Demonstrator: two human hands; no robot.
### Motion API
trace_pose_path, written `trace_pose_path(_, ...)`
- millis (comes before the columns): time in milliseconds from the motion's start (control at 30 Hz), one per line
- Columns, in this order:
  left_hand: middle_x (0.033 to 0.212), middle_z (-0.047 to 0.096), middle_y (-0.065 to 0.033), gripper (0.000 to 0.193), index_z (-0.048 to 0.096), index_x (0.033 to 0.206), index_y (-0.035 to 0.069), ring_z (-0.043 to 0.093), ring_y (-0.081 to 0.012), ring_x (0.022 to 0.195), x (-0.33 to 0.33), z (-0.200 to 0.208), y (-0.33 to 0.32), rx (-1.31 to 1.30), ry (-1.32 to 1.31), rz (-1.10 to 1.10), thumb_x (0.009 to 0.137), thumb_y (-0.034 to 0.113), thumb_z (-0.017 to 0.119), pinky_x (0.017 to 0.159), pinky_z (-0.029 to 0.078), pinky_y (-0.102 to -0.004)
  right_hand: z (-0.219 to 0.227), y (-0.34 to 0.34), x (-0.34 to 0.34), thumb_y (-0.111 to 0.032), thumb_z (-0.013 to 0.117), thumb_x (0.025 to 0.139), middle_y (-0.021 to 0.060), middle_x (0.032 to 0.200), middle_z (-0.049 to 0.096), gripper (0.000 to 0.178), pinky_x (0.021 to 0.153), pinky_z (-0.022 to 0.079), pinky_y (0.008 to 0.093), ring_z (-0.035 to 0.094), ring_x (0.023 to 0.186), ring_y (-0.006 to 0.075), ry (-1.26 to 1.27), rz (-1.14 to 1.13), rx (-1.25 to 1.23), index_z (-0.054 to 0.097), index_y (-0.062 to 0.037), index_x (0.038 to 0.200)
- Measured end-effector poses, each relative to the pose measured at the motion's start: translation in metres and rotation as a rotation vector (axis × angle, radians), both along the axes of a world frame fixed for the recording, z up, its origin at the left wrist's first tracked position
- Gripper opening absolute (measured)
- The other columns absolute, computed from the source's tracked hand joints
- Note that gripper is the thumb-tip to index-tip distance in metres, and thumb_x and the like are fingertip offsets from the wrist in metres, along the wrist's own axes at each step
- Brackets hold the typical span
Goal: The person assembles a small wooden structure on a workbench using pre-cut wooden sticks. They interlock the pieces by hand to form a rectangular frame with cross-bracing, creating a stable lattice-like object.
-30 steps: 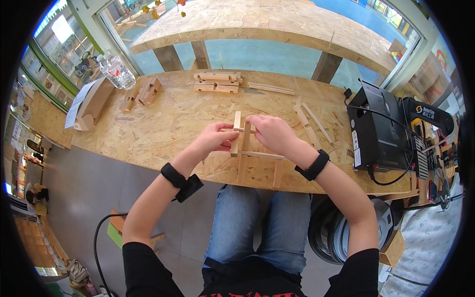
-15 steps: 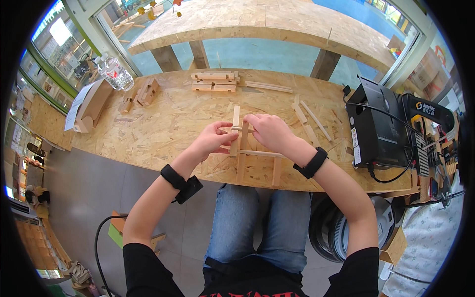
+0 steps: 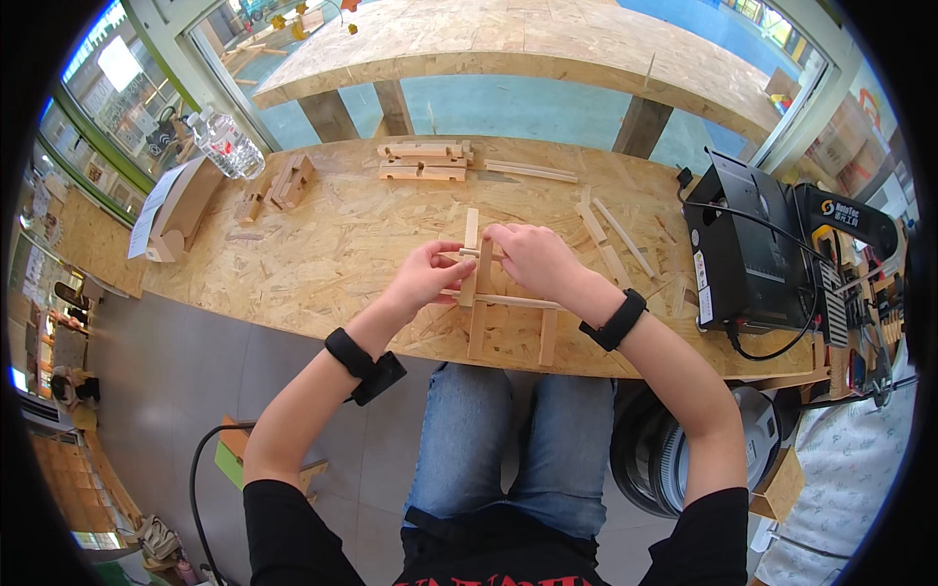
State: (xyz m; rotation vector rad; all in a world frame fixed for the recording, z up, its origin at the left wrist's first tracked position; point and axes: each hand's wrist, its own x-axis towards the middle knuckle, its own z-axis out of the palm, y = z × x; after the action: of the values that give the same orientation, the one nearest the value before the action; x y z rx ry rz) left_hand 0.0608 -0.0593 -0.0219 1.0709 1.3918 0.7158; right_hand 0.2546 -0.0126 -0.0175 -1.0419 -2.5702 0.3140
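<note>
In front of me stands a small frame of wooden strips [image 3: 478,330], with a crossbar [image 3: 523,303] running right to a short wooden leg [image 3: 549,339]. My right hand [image 3: 535,259] grips the top of the frame's upright strip between thumb and fingers. Just left of that upright, my left hand [image 3: 430,274] pinches a separate-looking wooden strip [image 3: 472,230], its far end sticking up past my fingers. A short peg-like piece bridges the two strips near my left fingertips. Whether it is fully seated in either strip cannot be made out.
Notched wooden blocks [image 3: 422,172] and thin sticks [image 3: 532,172] lie along the chipboard table's far side. More strips [image 3: 625,239] lie to the right, beside a black machine [image 3: 747,259]. Plastic bottles [image 3: 227,146], a cardboard box [image 3: 181,210] and smaller blocks [image 3: 290,183] are at the left.
My left hand and its strip have shifted slightly right, closer to the frame's upright. My right hand keeps its hold with barely any movement.
</note>
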Motion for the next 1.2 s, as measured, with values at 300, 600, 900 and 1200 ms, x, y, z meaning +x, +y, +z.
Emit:
trace_pose_path(300,0.092,0.063,-0.0071,0.054,0.043,0.127,0.006,0.061,-0.0129,0.078,-0.001,0.002,-0.003,0.066,0.038,-0.138,0.084,0.029,0.065,0.064,0.051,-0.0248,-0.003,0.001,0.002,-0.007,0.053,0.078,0.0135,0.094,0.063,0.024,0.072,0.050,0.0398,0.061,0.085,0.0307,-0.022,-0.018,-0.005,0.056,-0.0046,0.102)
trace_pose_path(600,0.102,0.059,-0.0093,0.054,0.044,0.122,0.000,0.062,-0.0140,0.083,-0.015,0.008,-0.005,-0.191,-0.110,-0.204,0.083,0.029,0.066,0.076,0.053,-0.0262,0.000,0.001,0.001,-0.006,0.052,0.078,0.0135,0.094,0.063,0.025,0.073,0.050,0.0397,0.061,0.086,0.0308,-0.049,-0.021,-0.028,0.056,-0.0041,0.103)
trace_pose_path(900,0.100,0.060,-0.0073,0.053,0.044,0.124,-0.001,0.061,-0.0130,0.083,-0.014,0.000,-0.004,-0.182,-0.147,-0.185,0.084,0.027,0.064,0.075,0.053,-0.0250,-0.003,0.002,0.002,-0.006,0.052,0.078,0.0141,0.095,0.063,0.025,0.072,0.050,0.0396,0.061,0.084,0.0317,-0.027,-0.030,-0.028,0.056,-0.0037,0.102)
trace_pose_path(1200,0.094,0.059,-0.0076,0.047,0.044,0.121,-0.005,0.057,-0.0103,0.078,-0.005,-0.006,-0.011,-0.032,0.034,-0.224,0.088,0.024,0.059,0.068,0.049,-0.0224,-0.004,0.003,-0.004,-0.007,0.054,0.078,0.0134,0.092,0.063,0.022,0.071,0.050,0.0397,0.061,0.083,0.0318,-0.060,-0.015,-0.028,0.056,-0.0035,0.100)
